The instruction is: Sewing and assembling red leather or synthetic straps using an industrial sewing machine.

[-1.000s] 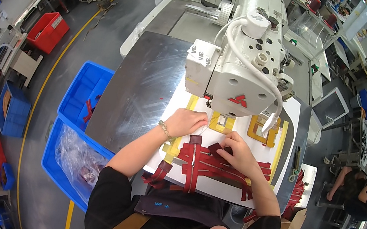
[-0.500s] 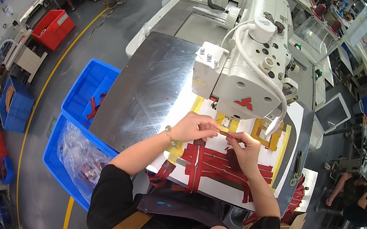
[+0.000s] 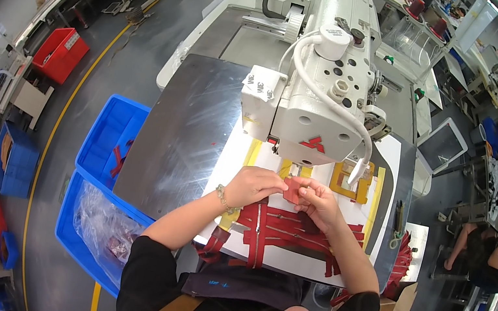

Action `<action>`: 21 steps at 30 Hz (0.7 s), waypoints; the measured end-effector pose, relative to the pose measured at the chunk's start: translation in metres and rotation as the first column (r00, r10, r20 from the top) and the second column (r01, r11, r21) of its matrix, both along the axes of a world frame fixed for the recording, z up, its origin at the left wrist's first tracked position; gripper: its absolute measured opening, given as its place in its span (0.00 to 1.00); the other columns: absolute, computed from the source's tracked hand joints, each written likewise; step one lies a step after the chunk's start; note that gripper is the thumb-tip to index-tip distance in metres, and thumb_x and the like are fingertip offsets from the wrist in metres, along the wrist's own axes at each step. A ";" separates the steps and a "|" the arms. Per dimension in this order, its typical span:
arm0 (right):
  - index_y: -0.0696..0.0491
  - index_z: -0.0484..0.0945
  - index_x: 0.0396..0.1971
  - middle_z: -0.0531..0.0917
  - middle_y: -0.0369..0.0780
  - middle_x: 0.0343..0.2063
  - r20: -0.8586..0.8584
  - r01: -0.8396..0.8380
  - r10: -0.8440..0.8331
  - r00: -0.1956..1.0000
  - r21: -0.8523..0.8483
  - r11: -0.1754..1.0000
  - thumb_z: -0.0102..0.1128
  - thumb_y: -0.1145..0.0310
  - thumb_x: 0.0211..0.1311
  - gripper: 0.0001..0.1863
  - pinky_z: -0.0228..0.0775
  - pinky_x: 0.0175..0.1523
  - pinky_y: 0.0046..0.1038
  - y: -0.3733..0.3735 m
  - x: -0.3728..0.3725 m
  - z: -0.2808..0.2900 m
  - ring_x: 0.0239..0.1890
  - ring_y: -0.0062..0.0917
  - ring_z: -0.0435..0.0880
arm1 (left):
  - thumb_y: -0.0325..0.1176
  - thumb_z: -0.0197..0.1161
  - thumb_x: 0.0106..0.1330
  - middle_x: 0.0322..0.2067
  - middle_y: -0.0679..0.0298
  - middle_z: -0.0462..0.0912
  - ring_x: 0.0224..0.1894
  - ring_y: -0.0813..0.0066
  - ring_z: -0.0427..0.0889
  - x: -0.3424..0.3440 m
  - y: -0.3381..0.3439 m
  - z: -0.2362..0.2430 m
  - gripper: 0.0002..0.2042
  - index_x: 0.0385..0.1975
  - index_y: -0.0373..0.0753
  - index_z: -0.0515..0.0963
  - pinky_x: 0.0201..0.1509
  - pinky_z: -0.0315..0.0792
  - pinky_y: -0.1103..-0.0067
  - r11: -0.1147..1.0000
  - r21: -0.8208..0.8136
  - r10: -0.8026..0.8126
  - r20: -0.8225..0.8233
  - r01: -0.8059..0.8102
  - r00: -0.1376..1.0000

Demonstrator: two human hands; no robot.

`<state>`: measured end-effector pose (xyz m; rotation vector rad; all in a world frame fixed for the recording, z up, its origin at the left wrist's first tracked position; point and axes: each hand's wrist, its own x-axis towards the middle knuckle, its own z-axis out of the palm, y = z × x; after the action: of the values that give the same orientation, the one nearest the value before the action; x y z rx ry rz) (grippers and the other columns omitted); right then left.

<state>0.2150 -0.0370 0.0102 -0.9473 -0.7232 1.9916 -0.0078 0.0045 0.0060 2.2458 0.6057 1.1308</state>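
Note:
My left hand and my right hand meet below the white sewing machine head, both closed by their fingertips on a small reddish-brown piece. A bracelet is on my left wrist. Under and beside my hands, red zipper tapes lie crossed on a white board; one vertical tape has a dark red end tab, partly hidden by my left hand. Just beyond my fingers are yellow taped strips and, to the right, a yellow frame on the board.
A metal table plate is at left, beside stacked blue bins with red pieces and clear plastic. Scissors and red zippers sit at right. A co-worker sits far right. A red bin stands across the aisle.
My hands have come together on the small piece, now raised and turned to show its flat reddish face. The view has shifted slightly.

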 end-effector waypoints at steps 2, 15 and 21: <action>0.58 0.75 0.44 0.83 0.38 0.31 0.014 0.022 -0.021 1.000 -0.048 0.999 0.57 0.72 0.64 0.10 0.76 0.36 0.20 -0.002 -0.004 0.005 0.29 0.18 0.82 | 0.31 0.66 0.56 0.29 0.65 0.83 0.29 0.67 0.82 0.000 -0.001 0.000 0.05 0.32 0.42 0.81 0.32 0.75 0.77 1.000 -0.002 -0.007 -0.002 0.007 1.000; 0.55 0.75 0.32 0.83 0.38 0.26 0.083 0.075 -0.090 0.993 0.164 0.984 0.61 0.72 0.62 0.05 0.74 0.31 0.17 -0.007 -0.003 -0.010 0.25 0.18 0.82 | 0.29 0.70 0.52 0.35 0.64 0.80 0.33 0.73 0.80 0.005 -0.010 0.005 0.09 0.33 0.39 0.82 0.35 0.75 0.81 0.973 -0.227 -0.034 0.028 0.040 0.999; 0.58 0.74 0.35 0.84 0.41 0.31 0.216 0.002 -0.049 0.975 0.211 0.978 0.60 0.73 0.62 0.06 0.76 0.35 0.18 -0.005 -0.007 0.007 0.34 0.22 0.85 | 0.26 0.68 0.55 0.33 0.64 0.80 0.28 0.81 0.79 0.009 -0.016 0.002 0.05 0.28 0.34 0.80 0.32 0.73 0.85 0.881 -0.470 0.035 0.173 0.051 0.984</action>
<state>0.2085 -0.0422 0.0169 -1.0526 -1.0174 1.7636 0.0007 -0.0111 0.0082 1.7092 0.7101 1.0301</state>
